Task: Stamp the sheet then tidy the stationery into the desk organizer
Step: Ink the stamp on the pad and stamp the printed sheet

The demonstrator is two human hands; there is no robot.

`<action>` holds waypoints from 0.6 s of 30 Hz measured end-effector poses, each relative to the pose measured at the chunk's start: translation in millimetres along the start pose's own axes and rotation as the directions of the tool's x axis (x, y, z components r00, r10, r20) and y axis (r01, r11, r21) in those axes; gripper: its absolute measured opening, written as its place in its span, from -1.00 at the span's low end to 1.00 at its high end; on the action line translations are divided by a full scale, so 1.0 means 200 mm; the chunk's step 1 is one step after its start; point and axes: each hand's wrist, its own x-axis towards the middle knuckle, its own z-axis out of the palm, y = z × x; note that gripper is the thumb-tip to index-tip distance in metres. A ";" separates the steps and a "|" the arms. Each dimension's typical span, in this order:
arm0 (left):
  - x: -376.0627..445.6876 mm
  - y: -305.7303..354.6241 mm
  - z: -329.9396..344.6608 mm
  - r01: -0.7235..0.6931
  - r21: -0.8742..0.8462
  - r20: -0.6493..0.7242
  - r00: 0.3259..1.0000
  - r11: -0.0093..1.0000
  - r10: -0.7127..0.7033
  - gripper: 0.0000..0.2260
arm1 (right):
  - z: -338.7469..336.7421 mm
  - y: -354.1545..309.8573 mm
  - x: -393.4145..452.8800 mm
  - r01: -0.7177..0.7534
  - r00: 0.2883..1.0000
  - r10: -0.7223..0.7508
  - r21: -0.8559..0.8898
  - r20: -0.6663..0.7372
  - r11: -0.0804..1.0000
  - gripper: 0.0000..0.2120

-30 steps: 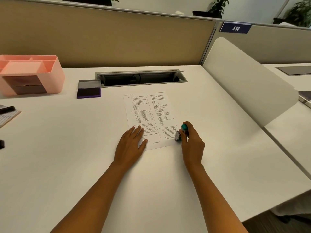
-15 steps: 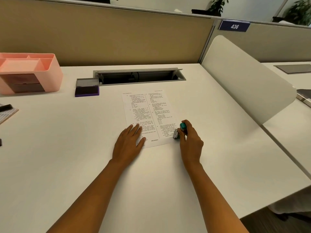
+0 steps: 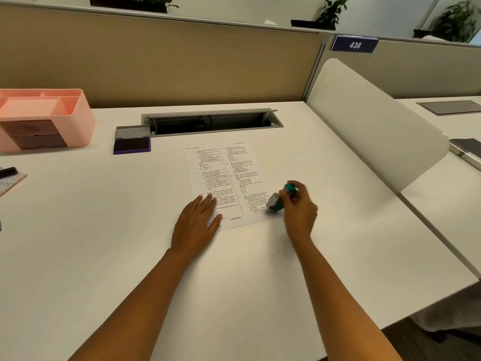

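Observation:
A printed sheet (image 3: 221, 175) lies flat in the middle of the white desk (image 3: 104, 243). My left hand (image 3: 196, 222) rests palm down on its lower left corner, fingers spread. My right hand (image 3: 299, 213) grips a small stamp (image 3: 279, 200) with a green top and grey base, tilted just above the sheet's lower right corner. A dark ink mark (image 3: 270, 212) shows on the paper under the stamp's base. An open purple ink pad (image 3: 132, 144) sits behind the sheet to the left. The pink desk organizer (image 3: 78, 121) stands at the far left.
A cable tray opening (image 3: 210, 121) is set into the desk behind the sheet. A white divider panel (image 3: 364, 121) borders the right side. A notepad (image 3: 10, 182) with a black pen (image 3: 7, 171) lies at the left edge.
My right hand has tipped and lifted the stamp off the sheet's lower right corner, and an ink mark now shows there. The left hand stays pressed on the paper.

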 end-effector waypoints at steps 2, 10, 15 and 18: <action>0.00 0.00 0.00 0.003 -0.006 -0.010 1.000 1.000 -0.003 -0.32 | -0.07 -0.03 0.08 -0.288 0.927 0.356 0.383 -0.119 0.877 -0.71; 0.00 0.00 0.00 -0.001 -0.002 -0.001 1.000 1.000 0.001 -0.30 | -0.24 -0.11 0.15 -0.493 0.721 0.575 0.869 0.386 0.035 -0.64; 0.00 0.00 0.00 -0.003 -0.010 -0.003 1.000 1.000 0.003 -0.31 | -0.22 -0.24 0.11 -0.560 0.744 0.487 0.825 0.458 0.081 -0.60; 0.00 0.00 0.00 -0.005 -0.011 -0.014 1.000 1.000 0.005 -0.34 | -0.17 -0.31 0.12 -0.601 0.710 0.506 0.796 0.490 0.072 -0.63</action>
